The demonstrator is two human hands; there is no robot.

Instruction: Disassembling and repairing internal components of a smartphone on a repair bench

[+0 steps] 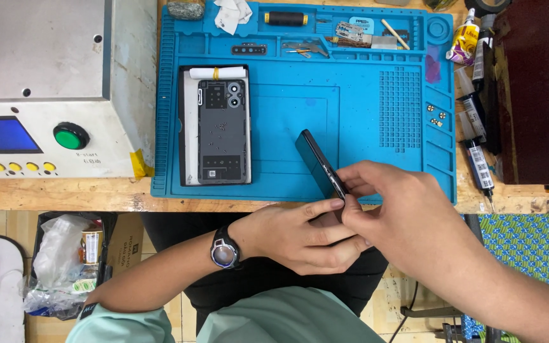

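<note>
A dark phone (316, 162) is held on its edge, tilted, over the near part of the blue work mat (363, 114). My left hand (303, 235), with a wristwatch (223, 254) on the wrist, grips the phone's near end from below. My right hand (401, 209) pinches the same end from the right, fingertips on the phone's side edge. A grey phone back cover (222, 132) with camera holes lies flat on a black tray (183, 121) at the mat's left side, apart from both hands.
A grey machine (46, 82) with a blue screen and green button (70, 136) stands at the left. Small tools, tweezers (306, 48) and a black spool (285, 18) fill the mat's far slots. Glue tubes (478, 159) lie beside a dark red box (535, 89) on the right.
</note>
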